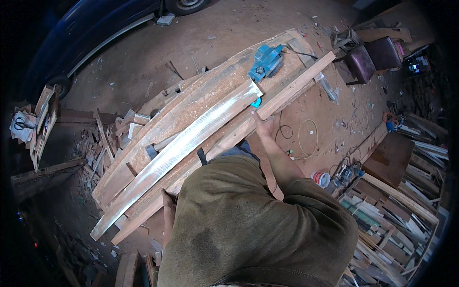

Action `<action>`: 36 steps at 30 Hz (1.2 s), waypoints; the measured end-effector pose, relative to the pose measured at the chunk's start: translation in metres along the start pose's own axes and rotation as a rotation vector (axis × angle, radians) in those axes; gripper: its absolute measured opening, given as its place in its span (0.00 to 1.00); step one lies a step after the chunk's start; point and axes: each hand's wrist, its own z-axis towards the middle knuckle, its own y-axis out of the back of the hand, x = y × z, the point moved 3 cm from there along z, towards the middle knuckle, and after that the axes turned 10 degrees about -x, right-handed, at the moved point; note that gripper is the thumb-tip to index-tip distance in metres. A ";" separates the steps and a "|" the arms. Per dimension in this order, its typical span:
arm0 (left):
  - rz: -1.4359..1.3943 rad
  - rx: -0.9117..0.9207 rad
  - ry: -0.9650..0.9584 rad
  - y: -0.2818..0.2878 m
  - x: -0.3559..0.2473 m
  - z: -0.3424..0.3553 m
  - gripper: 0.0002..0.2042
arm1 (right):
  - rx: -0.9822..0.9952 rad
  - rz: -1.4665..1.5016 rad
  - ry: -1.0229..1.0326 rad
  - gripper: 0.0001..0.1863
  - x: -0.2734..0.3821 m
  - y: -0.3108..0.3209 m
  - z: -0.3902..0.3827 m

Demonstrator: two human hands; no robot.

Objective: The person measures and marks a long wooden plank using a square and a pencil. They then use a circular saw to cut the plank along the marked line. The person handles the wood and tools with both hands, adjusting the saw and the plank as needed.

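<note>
A long wooden beam runs slantwise across the near side of the workbench. My right hand grips its near edge toward the upper right, thumb on top and the other fingers mostly hidden under it. Farther down its length, my left hand is closed on the same edge, partly covered by my body. Beside the beam lies a wide plank with a pale, shiny face. A small round teal object sits between plank and beam, near my right hand. Beyond them a blue electric planer rests on the bench.
Wood shavings cover the workbench, where a hammer lies behind the plank. A dark blue vehicle stands far left. At the right are dark padded chairs, a white bucket, a cable and stacked timber.
</note>
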 end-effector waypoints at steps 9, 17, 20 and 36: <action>-0.006 0.101 0.043 0.009 0.000 0.025 0.40 | 0.045 0.067 -0.020 0.54 0.015 0.006 -0.004; 0.025 0.060 -0.038 0.005 0.003 0.016 0.42 | 0.098 0.151 -0.023 0.56 0.040 0.020 -0.012; 0.042 0.060 -0.045 0.001 0.002 0.014 0.43 | 0.041 0.176 -0.033 0.51 0.029 0.014 -0.010; 0.066 0.038 -0.095 0.002 0.000 0.010 0.44 | 0.102 0.146 -0.073 0.58 0.010 0.002 -0.003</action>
